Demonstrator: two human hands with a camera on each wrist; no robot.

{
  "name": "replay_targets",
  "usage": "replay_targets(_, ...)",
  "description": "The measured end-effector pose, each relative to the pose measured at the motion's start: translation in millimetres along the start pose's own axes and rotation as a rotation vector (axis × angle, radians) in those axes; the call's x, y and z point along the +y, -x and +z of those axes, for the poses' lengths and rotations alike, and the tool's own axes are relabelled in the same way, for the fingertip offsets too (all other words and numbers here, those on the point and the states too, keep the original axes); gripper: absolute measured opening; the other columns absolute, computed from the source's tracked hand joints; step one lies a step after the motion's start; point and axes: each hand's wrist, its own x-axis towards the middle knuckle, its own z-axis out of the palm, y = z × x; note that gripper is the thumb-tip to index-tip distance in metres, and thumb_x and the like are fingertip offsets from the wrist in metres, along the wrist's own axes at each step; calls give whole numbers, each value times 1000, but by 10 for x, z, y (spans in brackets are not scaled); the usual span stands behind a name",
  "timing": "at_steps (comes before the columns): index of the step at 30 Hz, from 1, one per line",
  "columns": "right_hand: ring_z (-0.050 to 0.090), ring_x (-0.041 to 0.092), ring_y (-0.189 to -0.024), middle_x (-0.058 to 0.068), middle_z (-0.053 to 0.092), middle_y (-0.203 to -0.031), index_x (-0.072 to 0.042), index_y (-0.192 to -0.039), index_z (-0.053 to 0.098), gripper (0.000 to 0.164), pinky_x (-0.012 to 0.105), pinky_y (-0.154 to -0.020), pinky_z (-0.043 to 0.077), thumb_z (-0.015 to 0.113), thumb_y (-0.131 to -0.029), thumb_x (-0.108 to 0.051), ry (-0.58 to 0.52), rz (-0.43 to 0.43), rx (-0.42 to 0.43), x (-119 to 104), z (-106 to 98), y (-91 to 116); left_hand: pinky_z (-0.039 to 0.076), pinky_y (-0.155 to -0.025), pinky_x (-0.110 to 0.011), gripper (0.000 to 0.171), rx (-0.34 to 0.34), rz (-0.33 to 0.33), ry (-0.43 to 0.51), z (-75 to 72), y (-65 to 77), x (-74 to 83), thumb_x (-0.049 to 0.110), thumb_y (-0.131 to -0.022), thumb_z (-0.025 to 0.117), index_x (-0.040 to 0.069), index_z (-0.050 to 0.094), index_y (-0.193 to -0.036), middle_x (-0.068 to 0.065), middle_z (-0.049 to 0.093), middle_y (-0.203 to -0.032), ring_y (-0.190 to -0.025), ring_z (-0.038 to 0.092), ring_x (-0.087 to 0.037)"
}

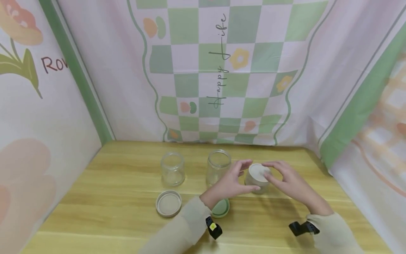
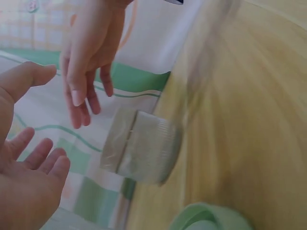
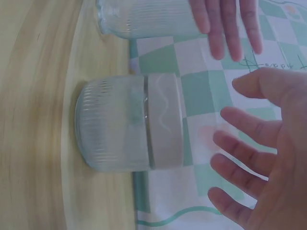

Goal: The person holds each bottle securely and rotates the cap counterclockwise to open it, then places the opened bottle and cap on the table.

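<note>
A ribbed clear glass jar point(image 3: 112, 124) stands upright on the wooden table, with a pale screw lid point(image 3: 165, 120) on its mouth. My left hand point(image 1: 233, 181) hovers on the jar's left side, thumb and fingers spread. On the other side my right hand point(image 1: 290, 180) is held with its fingers loosely bent above the lid. Both wrist views show a gap between the hands and the jar, and neither hand holds anything. In the left wrist view the jar looks blurred.
Left of the lidded jar are two uncovered glass jars, a taller one point(image 1: 219, 160) partly behind my left hand and a shorter one point(image 1: 172, 171). In front of them lie a beige lid point(image 1: 168, 204) and a green lid point(image 1: 221, 209), the latter half hidden by my left wrist. Printed curtains surround the table point(image 1: 111, 197).
</note>
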Motion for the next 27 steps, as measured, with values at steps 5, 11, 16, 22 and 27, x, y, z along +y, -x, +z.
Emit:
replay_targets(5,51,45,-117,22,59,-127,0,-128,63,36,70,-89,44,69,-96,-15,41,-11,53,81,65,-30,40,-110,-34,85,87,-104,31,208,-44,-165,26,-82,86,14,36,-150,-4,42,-149,-136,42,-16)
replay_targets(11,52,48,-114,25,60,-124,3,-125,64,37,71,-90,42,71,-93,-13,62,-28,80,141,133,-63,40,-110,-43,88,198,-293,46,434,-76,-259,27,-78,89,17,38,-148,1,41,-145,-135,41,-20)
replay_targets(16,50,49,-117,27,57,-127,4,-128,62,40,72,-92,40,71,-94,-17,62,8,58,146,151,-75,41,-108,-48,90,236,-415,101,525,-134,-328,27,-75,91,20,38,-148,-1,41,-146,-134,42,-25)
replay_targets(22,45,52,-120,31,51,-132,5,-132,58,51,71,-92,41,70,-96,-28,85,84,-13,116,141,-117,43,-107,-48,87,274,-442,172,585,-200,-421,17,-72,92,19,43,-144,0,46,-139,-130,46,-27)
replay_targets(27,44,49,-119,30,51,-130,7,-133,57,58,70,-93,41,68,-97,-38,105,145,-39,102,154,-142,45,-103,-44,80,310,-404,247,620,-223,-455,7,-71,91,21,48,-138,5,49,-132,-123,50,-23)
